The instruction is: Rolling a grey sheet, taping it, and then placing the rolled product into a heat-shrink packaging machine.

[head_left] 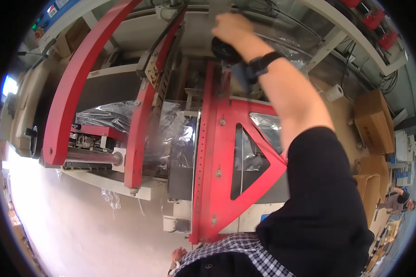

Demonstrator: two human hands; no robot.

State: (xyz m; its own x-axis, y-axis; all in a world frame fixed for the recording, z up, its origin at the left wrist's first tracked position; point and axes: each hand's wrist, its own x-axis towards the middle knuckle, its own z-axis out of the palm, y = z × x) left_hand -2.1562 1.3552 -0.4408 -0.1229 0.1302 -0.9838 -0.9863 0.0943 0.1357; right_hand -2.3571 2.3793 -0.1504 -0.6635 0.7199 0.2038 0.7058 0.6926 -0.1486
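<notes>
My right hand (pixel 232 28) is raised to the top of a red-framed wrapping machine (pixel 217 152). Its fingers are curled over a black round knob (pixel 224 50) just under the palm. A black watch sits on that wrist and a black sleeve covers the upper arm. Clear plastic film (pixel 171 134) hangs through the machine below the hand, stretched between the red arms. Only a small part of my left hand (pixel 177 255) shows at the lower edge, against my checked shirt; its fingers are too hidden to read.
A metal roller (pixel 94 157) lies on the machine's left side. A control panel with buttons (pixel 44 21) is at the top left. Cardboard boxes (pixel 373 121) and a white roll (pixel 333 92) sit to the right. Another person (pixel 399 201) stands at the far right.
</notes>
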